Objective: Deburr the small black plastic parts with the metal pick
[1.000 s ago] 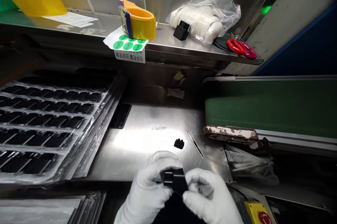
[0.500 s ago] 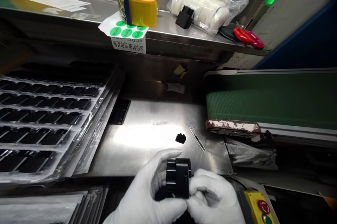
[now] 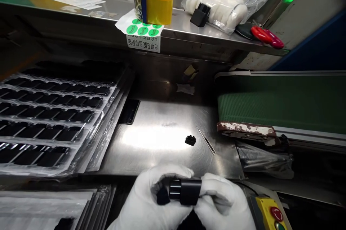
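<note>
Dim overall; overhead light glares off the steel worktop (image 3: 151, 140) at centre. Upper left looks motion-blurred, edges bowed, shadows deep under the shelf (image 3: 189, 39).

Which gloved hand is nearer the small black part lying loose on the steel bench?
Right. The right hand lies just below and right of the small black part; the left hand sits lower and further left.

My hands (image 3: 186, 201), in white cloth gloves, grip a glossy black plastic part (image 3: 186, 191) over the shiny, scuffed steel desk (image 3: 156, 143), beside clear crinkly plastic trays (image 3: 54, 114) and a matt green textured belt (image 3: 281, 105).
</note>
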`<move>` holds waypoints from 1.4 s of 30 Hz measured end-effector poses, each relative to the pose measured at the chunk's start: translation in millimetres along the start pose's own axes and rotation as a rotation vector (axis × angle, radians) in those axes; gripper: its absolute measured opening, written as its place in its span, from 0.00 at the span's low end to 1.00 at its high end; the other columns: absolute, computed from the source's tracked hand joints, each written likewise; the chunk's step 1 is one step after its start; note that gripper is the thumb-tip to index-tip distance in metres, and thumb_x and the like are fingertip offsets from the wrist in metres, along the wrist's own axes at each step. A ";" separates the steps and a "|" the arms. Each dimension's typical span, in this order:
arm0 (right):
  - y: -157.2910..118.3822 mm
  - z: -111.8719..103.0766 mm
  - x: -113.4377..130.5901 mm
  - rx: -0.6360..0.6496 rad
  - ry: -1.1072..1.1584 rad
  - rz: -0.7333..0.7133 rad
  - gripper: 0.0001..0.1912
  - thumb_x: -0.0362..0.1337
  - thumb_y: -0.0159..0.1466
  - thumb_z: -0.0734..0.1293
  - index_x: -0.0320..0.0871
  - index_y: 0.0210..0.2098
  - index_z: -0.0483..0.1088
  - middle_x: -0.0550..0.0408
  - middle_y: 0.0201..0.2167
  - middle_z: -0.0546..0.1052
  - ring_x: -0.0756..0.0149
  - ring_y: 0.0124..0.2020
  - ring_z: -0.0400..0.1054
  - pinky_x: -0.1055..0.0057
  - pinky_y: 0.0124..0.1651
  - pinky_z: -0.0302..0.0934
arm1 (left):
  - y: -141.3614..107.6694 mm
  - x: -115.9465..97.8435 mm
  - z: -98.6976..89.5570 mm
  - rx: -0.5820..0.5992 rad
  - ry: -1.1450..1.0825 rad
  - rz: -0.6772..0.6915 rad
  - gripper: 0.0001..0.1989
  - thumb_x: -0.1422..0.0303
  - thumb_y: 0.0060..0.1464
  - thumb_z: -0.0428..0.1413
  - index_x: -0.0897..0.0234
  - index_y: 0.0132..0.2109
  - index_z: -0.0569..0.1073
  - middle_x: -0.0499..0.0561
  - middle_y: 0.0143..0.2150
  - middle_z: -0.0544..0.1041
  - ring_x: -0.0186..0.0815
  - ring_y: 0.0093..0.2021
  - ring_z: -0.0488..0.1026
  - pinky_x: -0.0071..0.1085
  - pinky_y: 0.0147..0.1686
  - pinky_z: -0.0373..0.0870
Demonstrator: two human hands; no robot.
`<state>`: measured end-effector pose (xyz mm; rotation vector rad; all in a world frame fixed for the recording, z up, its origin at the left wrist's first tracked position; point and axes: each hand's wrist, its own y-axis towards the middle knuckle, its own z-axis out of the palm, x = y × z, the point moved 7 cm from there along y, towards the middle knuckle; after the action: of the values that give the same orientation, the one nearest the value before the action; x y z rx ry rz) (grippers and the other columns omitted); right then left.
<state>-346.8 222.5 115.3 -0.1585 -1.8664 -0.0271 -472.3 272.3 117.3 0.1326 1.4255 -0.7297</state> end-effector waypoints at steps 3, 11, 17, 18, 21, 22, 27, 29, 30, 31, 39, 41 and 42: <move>-1.2 1.7 2.1 -0.038 0.235 0.218 0.08 0.27 0.47 0.65 0.44 0.20 0.76 0.62 0.16 0.64 0.74 0.20 0.57 0.75 0.24 0.51 | -4.0 -2.3 2.6 0.022 -0.065 0.069 0.13 0.80 0.41 0.66 0.60 0.34 0.78 0.46 0.31 0.78 0.37 0.35 0.77 0.25 0.34 0.75; -15.8 12.6 -16.3 0.086 0.718 0.472 0.10 0.41 0.48 0.74 0.40 0.22 0.74 0.63 0.14 0.59 0.76 0.18 0.48 0.74 0.23 0.44 | -10.4 2.2 -2.7 -0.073 -0.028 0.167 0.14 0.77 0.43 0.66 0.52 0.34 0.80 0.46 0.47 0.77 0.40 0.43 0.77 0.31 0.44 0.74; -26.6 17.2 -29.6 0.180 0.703 0.593 0.19 0.46 0.51 0.74 0.41 0.21 0.64 0.66 0.13 0.57 0.78 0.16 0.46 0.75 0.21 0.39 | -4.7 2.8 3.9 -0.034 0.000 0.257 0.22 0.77 0.42 0.66 0.49 0.44 0.77 0.47 0.48 0.76 0.42 0.47 0.74 0.32 0.47 0.73; -25.6 14.9 -27.0 0.158 0.661 0.579 0.18 0.44 0.51 0.74 0.42 0.20 0.62 0.66 0.13 0.57 0.78 0.17 0.47 0.75 0.21 0.40 | -1.5 8.9 5.8 -0.011 -0.019 0.200 0.27 0.77 0.40 0.67 0.49 0.47 0.75 0.48 0.49 0.75 0.42 0.48 0.74 0.33 0.48 0.73; -24.0 7.0 -21.3 0.066 0.537 0.542 0.17 0.40 0.50 0.72 0.42 0.17 0.61 0.63 0.15 0.57 0.75 0.18 0.50 0.73 0.23 0.45 | 7.3 29.2 13.7 0.092 -0.052 0.050 0.37 0.79 0.35 0.69 0.49 0.53 0.68 0.49 0.52 0.72 0.44 0.51 0.72 0.37 0.50 0.71; -24.8 5.3 -21.8 0.045 0.507 0.537 0.16 0.40 0.50 0.72 0.41 0.17 0.62 0.62 0.15 0.59 0.74 0.19 0.52 0.73 0.23 0.46 | 9.7 34.7 17.1 0.136 -0.080 0.033 0.38 0.78 0.34 0.70 0.50 0.53 0.68 0.50 0.53 0.72 0.45 0.52 0.71 0.38 0.51 0.70; -31.7 8.7 -25.6 0.091 0.611 0.437 0.24 0.52 0.55 0.70 0.40 0.17 0.64 0.61 0.14 0.60 0.75 0.17 0.53 0.74 0.21 0.46 | 17.6 46.9 34.0 0.321 -0.455 0.121 0.37 0.61 0.27 0.74 0.57 0.49 0.73 0.52 0.50 0.73 0.46 0.51 0.71 0.39 0.53 0.67; -35.1 9.8 -28.8 0.105 0.669 0.418 0.27 0.56 0.60 0.65 0.39 0.17 0.66 0.62 0.11 0.57 0.77 0.14 0.49 0.74 0.19 0.41 | 18.7 48.2 39.6 0.359 -0.563 0.150 0.38 0.59 0.27 0.74 0.58 0.49 0.73 0.53 0.50 0.73 0.44 0.50 0.71 0.37 0.53 0.67; -36.7 8.4 -33.1 0.083 0.683 0.415 0.28 0.56 0.62 0.62 0.39 0.19 0.68 0.63 0.10 0.57 0.77 0.14 0.48 0.74 0.19 0.40 | 18.8 48.7 42.3 0.372 -0.599 0.148 0.38 0.59 0.27 0.74 0.58 0.50 0.73 0.53 0.50 0.73 0.43 0.50 0.71 0.37 0.53 0.66; -38.2 5.7 -39.8 0.045 0.680 0.407 0.28 0.56 0.63 0.61 0.38 0.22 0.71 0.63 0.11 0.59 0.78 0.14 0.49 0.75 0.19 0.40 | 18.6 49.1 44.9 0.382 -0.623 0.132 0.38 0.60 0.28 0.74 0.58 0.50 0.73 0.53 0.51 0.72 0.43 0.50 0.71 0.36 0.53 0.66; -97.6 -13.7 -235.2 -0.203 0.342 0.824 0.22 0.46 0.48 0.73 0.35 0.36 0.74 0.54 0.24 0.75 0.69 0.23 0.67 0.75 0.23 0.53 | 9.9 44.6 51.7 0.416 -0.721 0.023 0.33 0.65 0.30 0.74 0.60 0.47 0.72 0.53 0.49 0.72 0.44 0.50 0.70 0.37 0.51 0.67; -117.7 -25.2 -288.3 -0.356 0.325 0.919 0.36 0.52 0.49 0.69 0.34 0.50 0.65 0.47 0.36 0.77 0.61 0.34 0.73 0.73 0.30 0.63 | 7.8 46.2 51.1 0.420 -0.781 0.045 0.34 0.66 0.30 0.74 0.60 0.47 0.72 0.53 0.48 0.73 0.42 0.47 0.72 0.35 0.48 0.68; -123.0 -29.6 -307.8 -0.402 0.323 0.934 0.41 0.55 0.49 0.68 0.34 0.55 0.59 0.45 0.41 0.76 0.59 0.40 0.74 0.71 0.36 0.66 | 6.6 46.6 51.3 0.427 -0.818 0.070 0.34 0.66 0.30 0.74 0.60 0.48 0.72 0.53 0.47 0.73 0.40 0.45 0.73 0.34 0.47 0.68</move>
<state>-245.0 68.3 -161.4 -1.2100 -1.3020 0.2053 -426.6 234.1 81.0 0.1850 0.4766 -0.8858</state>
